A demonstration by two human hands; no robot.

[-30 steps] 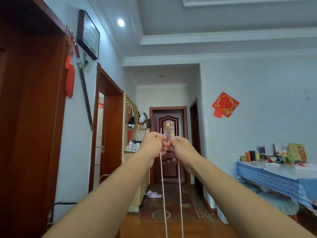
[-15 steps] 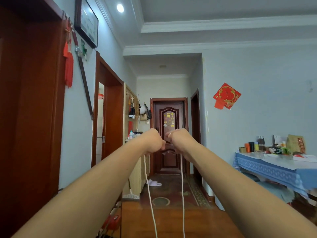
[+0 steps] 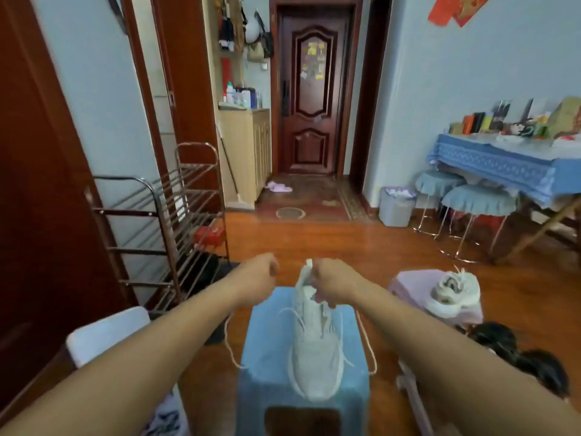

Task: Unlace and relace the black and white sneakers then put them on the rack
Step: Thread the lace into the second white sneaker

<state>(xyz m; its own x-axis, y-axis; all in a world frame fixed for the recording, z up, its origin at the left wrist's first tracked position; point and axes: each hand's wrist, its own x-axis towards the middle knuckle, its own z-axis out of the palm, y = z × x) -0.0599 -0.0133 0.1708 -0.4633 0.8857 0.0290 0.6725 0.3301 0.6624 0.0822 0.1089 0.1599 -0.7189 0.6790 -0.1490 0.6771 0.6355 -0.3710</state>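
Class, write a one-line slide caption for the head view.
Both hands pull lace ends above a pale sneaker on a blue stool.

left hand [image 3: 261,272]: bare, no glove | right hand [image 3: 333,278]: bare | forearms: bare, sleeveless

No legible text, brand or number anywhere. Red paper decoration [image 3: 457,7] on the wall, far up and right of the fingers, is cut off by the frame edge, with no characters readable. Yellow stickers [image 3: 312,62] on the far door [image 3: 314,89], well beyond the fingers, are too blurred to read. Boxes and packets [image 3: 515,119] on the blue-clothed table [image 3: 490,162] at right show print, but too small and soft to read.
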